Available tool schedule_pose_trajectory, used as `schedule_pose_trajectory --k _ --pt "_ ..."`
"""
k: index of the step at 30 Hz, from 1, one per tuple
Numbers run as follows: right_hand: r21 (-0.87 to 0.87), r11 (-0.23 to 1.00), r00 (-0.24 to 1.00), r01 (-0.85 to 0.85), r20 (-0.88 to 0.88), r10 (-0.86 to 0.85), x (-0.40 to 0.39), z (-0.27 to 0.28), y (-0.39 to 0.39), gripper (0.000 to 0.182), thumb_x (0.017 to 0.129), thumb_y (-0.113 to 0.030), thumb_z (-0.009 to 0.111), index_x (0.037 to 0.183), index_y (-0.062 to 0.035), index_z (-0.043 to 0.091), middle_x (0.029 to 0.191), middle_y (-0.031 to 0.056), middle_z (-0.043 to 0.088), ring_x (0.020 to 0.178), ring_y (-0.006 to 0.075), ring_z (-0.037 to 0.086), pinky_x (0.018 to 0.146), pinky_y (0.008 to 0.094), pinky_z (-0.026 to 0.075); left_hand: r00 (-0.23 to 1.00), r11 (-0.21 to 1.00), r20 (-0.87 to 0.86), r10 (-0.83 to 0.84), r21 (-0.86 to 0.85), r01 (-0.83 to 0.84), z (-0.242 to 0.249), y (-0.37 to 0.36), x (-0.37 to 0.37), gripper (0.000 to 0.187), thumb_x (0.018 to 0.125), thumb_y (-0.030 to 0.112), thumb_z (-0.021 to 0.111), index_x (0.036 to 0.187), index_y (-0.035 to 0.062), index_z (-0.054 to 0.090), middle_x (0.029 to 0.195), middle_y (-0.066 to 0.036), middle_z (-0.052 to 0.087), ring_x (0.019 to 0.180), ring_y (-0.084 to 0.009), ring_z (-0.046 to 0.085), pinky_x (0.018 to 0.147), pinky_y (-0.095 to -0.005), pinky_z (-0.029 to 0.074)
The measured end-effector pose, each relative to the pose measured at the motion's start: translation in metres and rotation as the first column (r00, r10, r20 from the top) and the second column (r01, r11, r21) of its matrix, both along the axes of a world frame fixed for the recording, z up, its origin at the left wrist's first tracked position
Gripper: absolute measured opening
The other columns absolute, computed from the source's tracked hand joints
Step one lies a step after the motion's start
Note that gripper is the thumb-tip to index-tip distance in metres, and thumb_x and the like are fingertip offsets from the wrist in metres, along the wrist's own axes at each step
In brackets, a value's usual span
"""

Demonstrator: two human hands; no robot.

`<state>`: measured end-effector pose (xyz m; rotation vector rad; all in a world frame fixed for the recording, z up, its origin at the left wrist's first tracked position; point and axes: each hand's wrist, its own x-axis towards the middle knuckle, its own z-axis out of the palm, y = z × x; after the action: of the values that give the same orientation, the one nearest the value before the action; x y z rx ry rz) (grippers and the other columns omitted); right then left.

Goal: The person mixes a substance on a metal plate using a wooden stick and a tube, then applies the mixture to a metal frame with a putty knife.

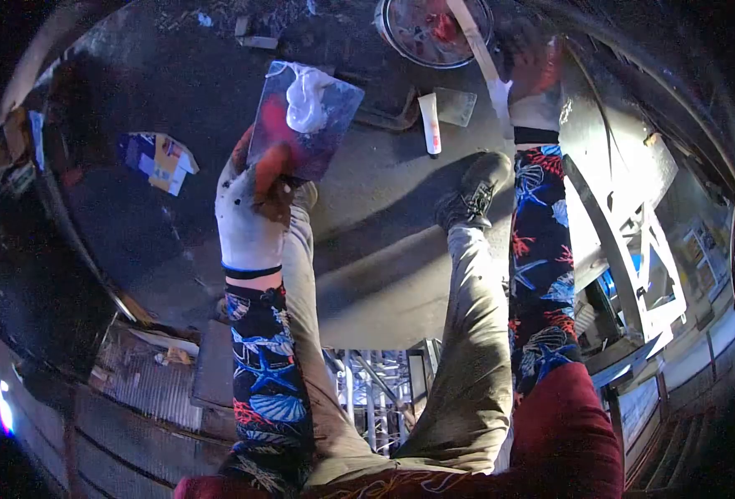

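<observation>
My left hand (261,183), in a stained white glove, grips a flat translucent plate (322,133) from its lower left side. A blob of white paste (305,98) lies on the upper part of the plate. My right hand (535,71) is at the upper right, dim and blurred, beside a long pale stick (477,46) with white paste at its lower end. Whether its fingers hold the stick cannot be made out. Left of that hand is a round open can (436,29) with something red inside.
A white tube (431,125) lies on the dark floor beside a small clear sheet (456,106). Torn printed cardboard (166,163) is at the left. My shoe (477,187) rests below the tube. A brightly lit metal frame (650,274) stands at the right.
</observation>
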<state>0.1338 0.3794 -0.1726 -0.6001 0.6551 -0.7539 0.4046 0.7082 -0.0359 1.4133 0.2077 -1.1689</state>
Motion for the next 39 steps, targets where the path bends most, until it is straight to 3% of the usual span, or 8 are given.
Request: schedule_pose_trajectory --k 4,7,13,16,18,21,25,39 --pt "0.169 0.918 0.910 0.359 -0.279 -0.305 0.000 -0.018 -0.012 0.061 0.088 -0.057 0.055 0.126 -0.0087 0.056 0.121 0.0157 0.059 0.108 0.0375 0.056 0.098 0.0528 0.043 0.985 0.989 -0.100 0.140 -0.027 -0.143 0.000 -0.005 -0.007 0.060 0.085 0.019 0.061 0.137 -0.0040 0.044 0.122 -0.016 0.060 0.105 -0.0230 0.064 0.085 -0.0273 0.054" --pt "-0.070 0.989 0.826 -0.126 0.545 0.144 -0.010 -0.031 -0.018 0.065 0.085 -0.059 0.058 0.124 -0.0074 0.056 0.116 0.0140 0.059 0.107 0.0370 0.056 0.098 0.0548 0.042 0.998 0.997 0.024 0.055 -0.064 -0.053 0.004 -0.006 -0.012 0.062 0.085 0.022 0.064 0.137 -0.0036 0.044 0.122 -0.016 0.060 0.100 -0.0206 0.065 0.079 -0.0252 0.055" --pt "0.257 0.966 0.824 0.030 0.541 -0.169 0.002 -0.016 -0.011 0.070 0.083 -0.061 0.060 0.126 -0.0065 0.055 0.116 0.0147 0.060 0.108 0.0375 0.056 0.100 0.0576 0.040 0.994 0.994 -0.051 0.097 -0.039 -0.099 0.006 -0.009 -0.013 0.060 0.085 0.021 0.064 0.136 -0.0038 0.045 0.114 -0.015 0.064 0.090 -0.0173 0.066 0.072 -0.0244 0.055" --pt "0.346 0.937 0.787 0.040 0.567 -0.243 0.014 0.004 -0.005 0.072 0.082 -0.062 0.060 0.127 -0.0061 0.055 0.116 0.0151 0.060 0.109 0.0377 0.056 0.101 0.0589 0.039 0.840 0.899 0.346 -0.419 0.285 0.332 0.006 -0.007 -0.011 0.057 0.086 0.018 0.063 0.136 -0.0040 0.046 0.112 -0.015 0.064 0.089 -0.0165 0.066 0.070 -0.0239 0.054" --pt "0.471 0.881 0.733 0.053 0.581 -0.355 0.013 0.024 0.004 0.074 0.081 -0.063 0.061 0.127 -0.0058 0.055 0.116 0.0153 0.061 0.109 0.0379 0.056 0.102 0.0598 0.038 0.993 0.999 -0.117 0.023 -0.043 -0.028 0.003 -0.002 -0.010 0.054 0.087 0.010 0.061 0.136 -0.0050 0.045 0.115 -0.015 0.063 0.094 -0.0186 0.066 0.076 -0.0270 0.055" --pt "0.083 0.810 0.815 0.580 -0.066 -0.576 0.032 0.062 0.018 0.083 0.078 -0.064 0.063 0.131 -0.0022 0.052 0.117 0.0168 0.062 0.112 0.0383 0.056 0.105 0.0617 0.037 0.997 0.998 -0.060 0.054 -0.022 -0.056 0.001 -0.019 -0.015 0.055 0.086 0.012 0.061 0.136 -0.0062 0.045 0.118 -0.016 0.062 0.101 -0.0220 0.065 0.085 -0.0317 0.053" --pt "0.323 0.690 0.751 0.648 -0.125 -0.648 -0.009 0.052 -0.007 0.086 0.077 -0.070 0.061 0.128 -0.0010 0.055 0.119 0.0181 0.061 0.111 0.0371 0.057 0.102 0.0583 0.041 0.980 0.982 -0.175 0.092 -0.145 -0.118 0.003 -0.020 -0.010 0.064 0.083 0.017 0.062 0.139 -0.0060 0.041 0.123 -0.017 0.060 0.108 -0.0255 0.063 0.091 -0.0346 0.052" --pt "-0.036 0.999 0.954 0.004 -0.298 -0.014 0.096 -0.024 -0.082 0.091 0.086 -0.080 0.031 0.145 -0.0107 0.040 0.150 0.0150 0.038 0.134 0.0335 0.038 0.106 0.0466 0.031 0.986 0.982 -0.138 0.095 -0.150 -0.115 0.009 -0.039 -0.003 0.047 0.092 0.014 0.054 0.135 -0.0041 0.046 0.120 -0.014 0.062 0.104 -0.0207 0.064 0.089 -0.0307 0.053"
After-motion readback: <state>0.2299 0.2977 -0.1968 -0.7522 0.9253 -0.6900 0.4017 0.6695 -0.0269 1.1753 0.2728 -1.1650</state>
